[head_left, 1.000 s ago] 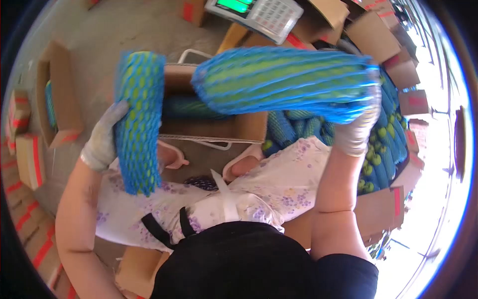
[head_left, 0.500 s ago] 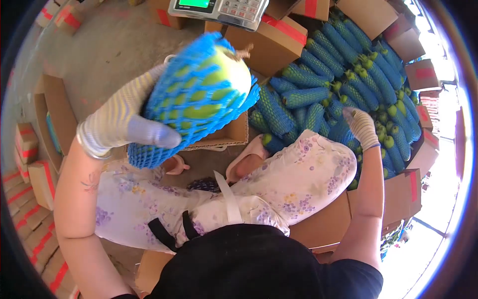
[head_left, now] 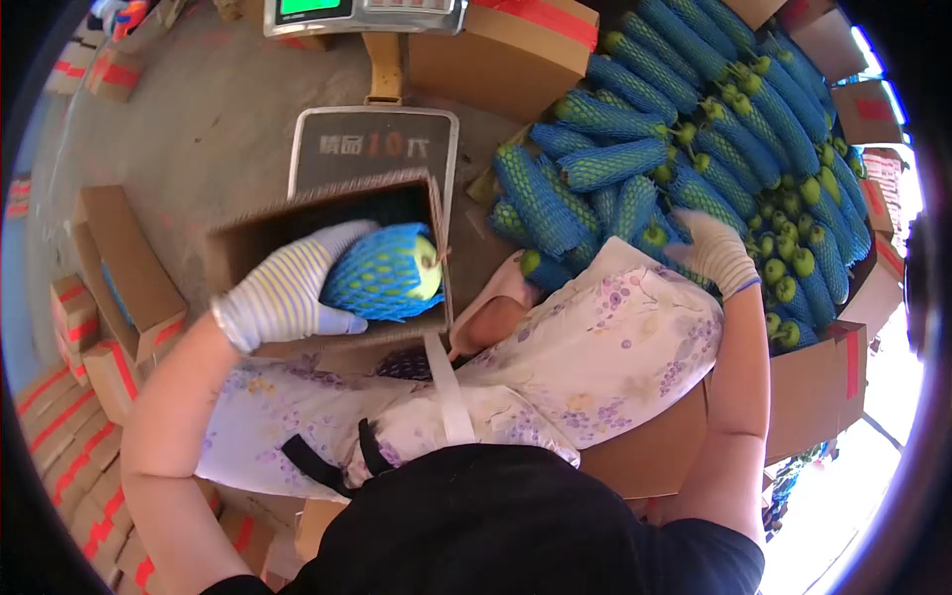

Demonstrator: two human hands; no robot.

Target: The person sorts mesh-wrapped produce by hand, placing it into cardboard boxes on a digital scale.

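My left hand [head_left: 293, 283], in a striped glove, is wrapped round a green gourd in blue foam netting [head_left: 385, 273]. The gourd lies sideways at the opening of a cardboard box [head_left: 230, 248], its stem end toward the right. Behind the box is the platform of a weighing scale [head_left: 372, 149]. My right hand [head_left: 709, 248], also gloved, rests at the near edge of the heap of netted green gourds [head_left: 640, 114]. Its fingers are spread toward a gourd by my knee, and nothing is held in them.
The scale's display unit [head_left: 367, 14] stands at the top, beside a large carton [head_left: 501, 59]. An open carton [head_left: 124, 268] is on the left, near stacked boxes with red tape [head_left: 74, 456]. Another carton [head_left: 645, 436] lies beside my right leg.
My left hand has lowered the netted gourd from in front of my view to the box opening. The scale platform has come into view. My right hand's fingers have spread.
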